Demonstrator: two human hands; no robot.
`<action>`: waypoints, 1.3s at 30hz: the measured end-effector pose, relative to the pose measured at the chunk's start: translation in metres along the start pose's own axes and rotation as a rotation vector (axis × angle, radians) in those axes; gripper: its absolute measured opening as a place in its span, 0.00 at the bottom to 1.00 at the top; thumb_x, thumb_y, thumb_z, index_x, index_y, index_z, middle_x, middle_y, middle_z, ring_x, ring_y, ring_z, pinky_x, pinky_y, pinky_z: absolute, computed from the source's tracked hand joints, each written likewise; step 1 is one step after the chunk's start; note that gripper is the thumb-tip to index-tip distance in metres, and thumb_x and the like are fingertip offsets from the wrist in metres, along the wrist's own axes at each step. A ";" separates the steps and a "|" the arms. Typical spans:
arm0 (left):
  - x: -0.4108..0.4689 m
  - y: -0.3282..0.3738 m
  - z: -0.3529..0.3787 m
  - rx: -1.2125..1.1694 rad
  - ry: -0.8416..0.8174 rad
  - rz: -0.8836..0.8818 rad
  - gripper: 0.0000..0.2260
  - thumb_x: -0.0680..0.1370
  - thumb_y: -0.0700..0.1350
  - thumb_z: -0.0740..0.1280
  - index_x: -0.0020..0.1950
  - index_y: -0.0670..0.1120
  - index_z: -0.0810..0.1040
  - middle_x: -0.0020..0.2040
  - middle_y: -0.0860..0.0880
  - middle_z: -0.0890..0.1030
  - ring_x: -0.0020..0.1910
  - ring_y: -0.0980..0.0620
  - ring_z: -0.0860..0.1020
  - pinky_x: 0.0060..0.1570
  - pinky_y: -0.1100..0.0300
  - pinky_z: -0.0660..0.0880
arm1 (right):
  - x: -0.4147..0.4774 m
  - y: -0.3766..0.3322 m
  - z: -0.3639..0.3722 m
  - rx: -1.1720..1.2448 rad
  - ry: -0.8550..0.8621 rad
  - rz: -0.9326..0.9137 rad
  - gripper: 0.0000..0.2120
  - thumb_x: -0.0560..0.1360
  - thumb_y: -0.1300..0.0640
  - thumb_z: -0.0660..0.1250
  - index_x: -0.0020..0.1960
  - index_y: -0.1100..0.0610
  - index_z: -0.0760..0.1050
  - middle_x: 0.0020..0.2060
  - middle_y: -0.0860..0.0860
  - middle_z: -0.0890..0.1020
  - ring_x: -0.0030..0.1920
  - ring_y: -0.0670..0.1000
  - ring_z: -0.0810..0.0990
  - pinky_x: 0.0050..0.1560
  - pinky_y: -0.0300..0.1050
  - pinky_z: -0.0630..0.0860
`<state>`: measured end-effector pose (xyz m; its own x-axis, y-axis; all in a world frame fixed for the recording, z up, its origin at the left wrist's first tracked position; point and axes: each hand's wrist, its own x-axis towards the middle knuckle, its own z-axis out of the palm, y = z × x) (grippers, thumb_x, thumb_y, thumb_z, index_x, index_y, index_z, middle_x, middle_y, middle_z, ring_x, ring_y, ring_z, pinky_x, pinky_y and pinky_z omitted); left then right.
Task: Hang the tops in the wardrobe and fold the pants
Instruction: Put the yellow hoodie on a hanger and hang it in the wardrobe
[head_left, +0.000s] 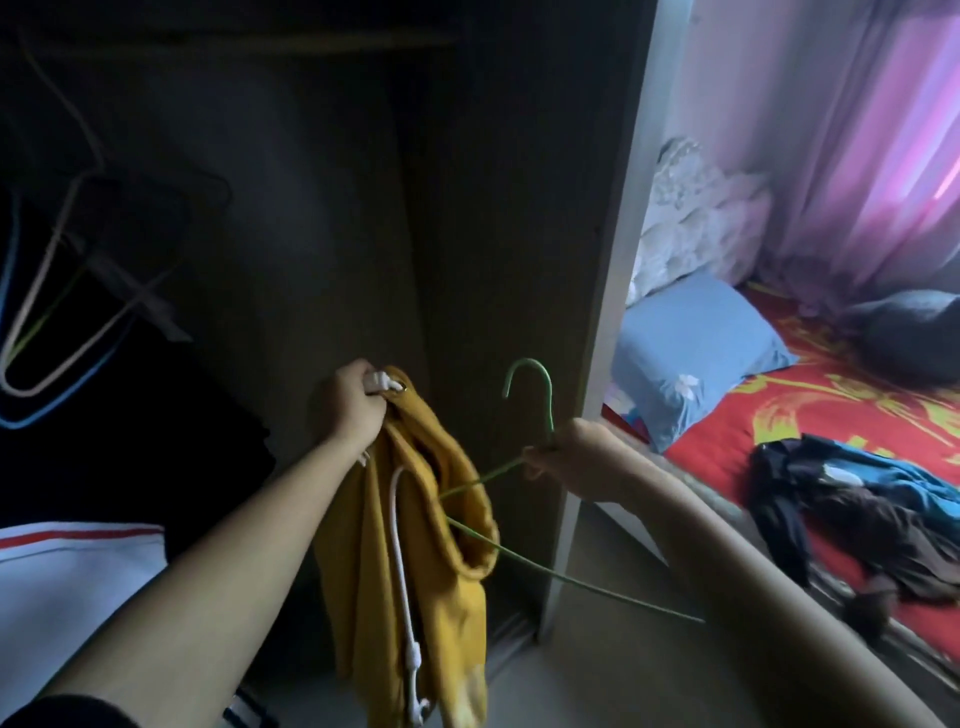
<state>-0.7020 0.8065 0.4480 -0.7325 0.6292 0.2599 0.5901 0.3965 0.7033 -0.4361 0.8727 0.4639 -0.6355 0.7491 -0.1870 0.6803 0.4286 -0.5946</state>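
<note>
The person's left hand (349, 402) is clenching the yellow hooded top (415, 561) by its collar before the open wardrobe (363, 208), while the right hand (563, 460) is pinching a green hanger (540, 405), threading it inside. More clothes (852, 514) are waiting near the bed's (857, 410) front edge, so much work is seemingly remaining.

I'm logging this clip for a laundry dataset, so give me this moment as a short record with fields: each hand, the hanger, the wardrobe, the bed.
left hand: grips the yellow hoodie by its top edge, white drawstring dangling
right hand: holds the green wire hanger below its hook
hanger: one arm pushed into the hoodie's opening, not yet hung
wardrobe: open, dark; empty hangers at left
bed: red sheet, blue pillow, pile of dark clothes
</note>
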 end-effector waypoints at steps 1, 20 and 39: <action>-0.002 -0.002 0.001 0.031 -0.002 0.014 0.09 0.74 0.35 0.64 0.38 0.48 0.76 0.33 0.55 0.76 0.34 0.53 0.75 0.31 0.62 0.67 | -0.001 -0.002 0.003 0.078 0.045 -0.011 0.13 0.80 0.48 0.64 0.44 0.49 0.84 0.34 0.44 0.83 0.33 0.43 0.80 0.36 0.33 0.77; -0.017 -0.005 -0.034 -0.174 -0.271 0.279 0.05 0.68 0.35 0.69 0.38 0.44 0.82 0.36 0.50 0.79 0.38 0.52 0.79 0.37 0.59 0.73 | 0.033 -0.053 0.063 0.286 0.172 -0.127 0.16 0.82 0.49 0.61 0.47 0.55 0.85 0.33 0.49 0.81 0.32 0.47 0.78 0.33 0.41 0.74; -0.004 0.016 -0.082 -0.231 -0.528 0.339 0.26 0.64 0.61 0.78 0.60 0.64 0.75 0.62 0.54 0.73 0.58 0.56 0.76 0.50 0.63 0.77 | 0.064 -0.062 0.024 0.813 0.618 -0.237 0.17 0.78 0.51 0.61 0.32 0.53 0.75 0.25 0.42 0.74 0.29 0.44 0.73 0.30 0.42 0.73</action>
<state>-0.7179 0.7557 0.5126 -0.2203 0.9598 0.1740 0.6279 0.0030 0.7783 -0.5280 0.8821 0.4703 -0.2673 0.9162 0.2985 -0.0331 0.3009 -0.9531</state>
